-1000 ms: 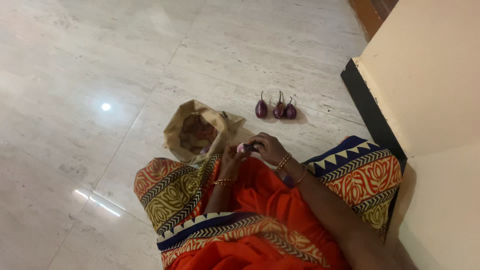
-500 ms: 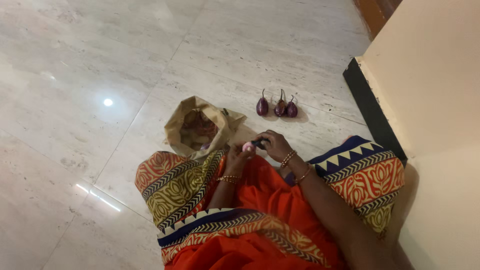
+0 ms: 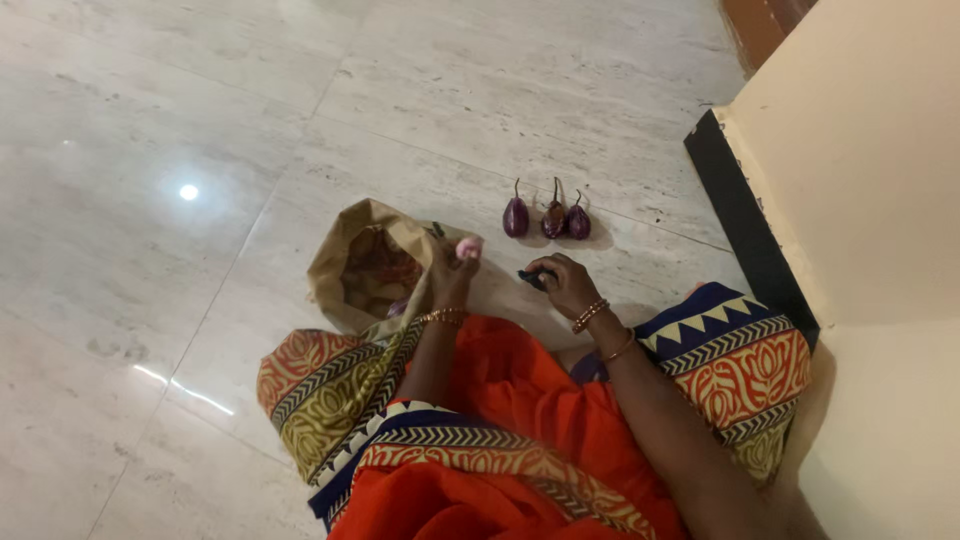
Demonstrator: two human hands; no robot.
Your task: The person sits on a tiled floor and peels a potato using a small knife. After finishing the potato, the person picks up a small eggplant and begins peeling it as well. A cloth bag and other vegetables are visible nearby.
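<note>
Over bag (image 3: 365, 270) | onion (image 3: 468, 247) at L hand (image 3: 450, 275) fingertips | R hand (image 3: 562, 283) apart

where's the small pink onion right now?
Head view, centre: the small pink onion is pinched in the left hand, raised beside the open paper bag, left of the three small aubergines.
</note>
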